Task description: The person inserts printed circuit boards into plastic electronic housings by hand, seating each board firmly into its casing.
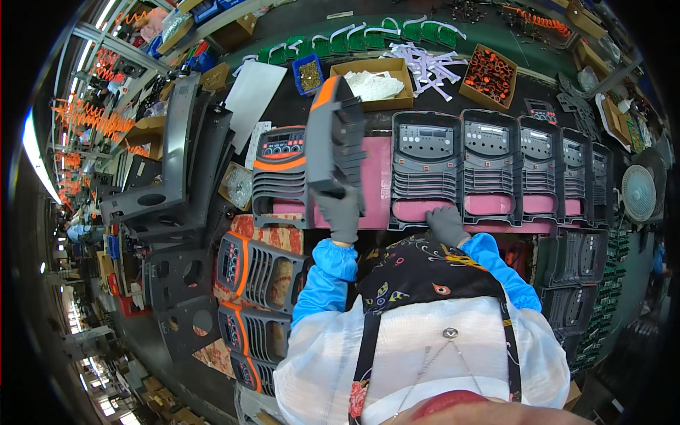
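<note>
In my left hand (341, 214), gloved in grey, a dark grey plastic front panel with an orange band (333, 142) stands on edge, turned sideways. My fingers close on its lower end. My right hand (446, 225), also gloved, has its fingers curled over the bottom edge of another grey front panel (425, 166), which lies in a row on the bench. That panel shows a control plate at the top, slots and a wide opening below. To the left of the raised panel lies a finished-looking panel with an orange band (280, 173). A pink mat (375, 177) shows between them.
Several more grey panels (489, 163) continue the row rightward. Orange-banded panels (258, 273) stand in a column at lower left. Dark sheet-metal parts (188, 163) are stacked at left. Behind are a blue screw bin (307, 74), cardboard boxes (489, 76) and white cables (425, 65).
</note>
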`<action>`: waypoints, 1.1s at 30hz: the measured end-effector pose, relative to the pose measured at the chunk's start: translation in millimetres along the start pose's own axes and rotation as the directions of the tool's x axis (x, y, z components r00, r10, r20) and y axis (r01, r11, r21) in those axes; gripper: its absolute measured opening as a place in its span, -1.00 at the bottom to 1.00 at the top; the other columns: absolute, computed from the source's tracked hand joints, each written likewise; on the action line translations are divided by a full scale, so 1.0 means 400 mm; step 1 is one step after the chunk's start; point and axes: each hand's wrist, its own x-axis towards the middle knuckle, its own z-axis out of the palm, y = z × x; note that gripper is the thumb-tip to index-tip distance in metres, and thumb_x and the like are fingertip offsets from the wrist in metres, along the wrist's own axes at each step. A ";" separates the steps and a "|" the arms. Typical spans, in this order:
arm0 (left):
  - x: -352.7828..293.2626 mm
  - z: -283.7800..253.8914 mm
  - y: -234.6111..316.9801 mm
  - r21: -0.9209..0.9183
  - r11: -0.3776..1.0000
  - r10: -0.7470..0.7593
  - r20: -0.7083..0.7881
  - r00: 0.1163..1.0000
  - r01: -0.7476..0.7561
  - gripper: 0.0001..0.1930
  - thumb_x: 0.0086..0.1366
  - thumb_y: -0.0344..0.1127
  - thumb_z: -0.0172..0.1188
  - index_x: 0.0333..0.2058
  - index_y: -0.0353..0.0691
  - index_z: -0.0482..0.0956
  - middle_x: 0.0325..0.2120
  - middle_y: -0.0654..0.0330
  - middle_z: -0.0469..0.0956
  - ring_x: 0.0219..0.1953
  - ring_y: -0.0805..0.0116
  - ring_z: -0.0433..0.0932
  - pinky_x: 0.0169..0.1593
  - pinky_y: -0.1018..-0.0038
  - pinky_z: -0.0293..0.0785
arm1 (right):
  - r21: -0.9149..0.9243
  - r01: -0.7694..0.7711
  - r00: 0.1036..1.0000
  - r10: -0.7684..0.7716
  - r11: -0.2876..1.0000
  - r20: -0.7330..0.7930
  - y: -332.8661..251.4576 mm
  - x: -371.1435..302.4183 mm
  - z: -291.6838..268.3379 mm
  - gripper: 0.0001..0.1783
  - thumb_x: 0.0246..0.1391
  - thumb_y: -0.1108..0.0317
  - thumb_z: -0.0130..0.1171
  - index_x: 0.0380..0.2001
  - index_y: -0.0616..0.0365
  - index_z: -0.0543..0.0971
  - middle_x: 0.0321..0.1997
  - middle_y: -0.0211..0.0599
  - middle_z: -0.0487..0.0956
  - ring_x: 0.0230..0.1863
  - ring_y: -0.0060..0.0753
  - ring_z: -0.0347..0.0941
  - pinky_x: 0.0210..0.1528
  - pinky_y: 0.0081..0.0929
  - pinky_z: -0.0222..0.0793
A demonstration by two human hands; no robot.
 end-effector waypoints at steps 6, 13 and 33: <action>-0.073 0.034 -0.129 -0.791 0.440 -0.507 0.171 0.844 0.425 -0.90 0.09 -0.43 0.09 -0.43 -0.28 0.36 -0.43 0.19 0.37 -0.32 0.40 0.43 0.04 0.17 0.46 | 0.033 0.043 0.998 -0.042 0.999 -0.037 0.009 0.004 0.006 -0.72 -0.23 0.24 0.19 -0.37 0.09 0.55 -0.39 -0.24 0.56 -0.33 -0.15 0.52 -0.36 -0.17 0.36; -0.114 -0.070 -0.270 -0.478 0.569 -0.339 0.605 0.721 0.669 -0.65 0.26 -0.19 0.08 -0.06 -0.23 0.31 -0.04 0.00 0.45 -0.07 0.16 0.49 -0.05 0.17 0.51 | 0.140 0.071 0.994 -0.081 0.988 0.068 0.019 0.011 -0.022 -0.63 -0.32 0.16 0.34 -0.39 0.08 0.53 -0.41 -0.21 0.56 -0.33 -0.11 0.53 -0.31 -0.15 0.40; 0.161 -0.226 -0.138 0.919 0.343 0.071 0.180 0.981 -0.194 -0.66 -0.14 -0.07 0.35 -0.45 -0.16 0.54 -0.52 0.08 0.58 -0.33 0.08 0.57 -0.01 0.20 0.31 | 0.140 -0.101 0.994 0.095 0.985 0.051 0.023 -0.003 0.020 -0.45 -0.37 0.09 0.41 -0.21 -0.01 0.52 -0.29 -0.27 0.53 -0.20 -0.16 0.48 -0.21 -0.21 0.39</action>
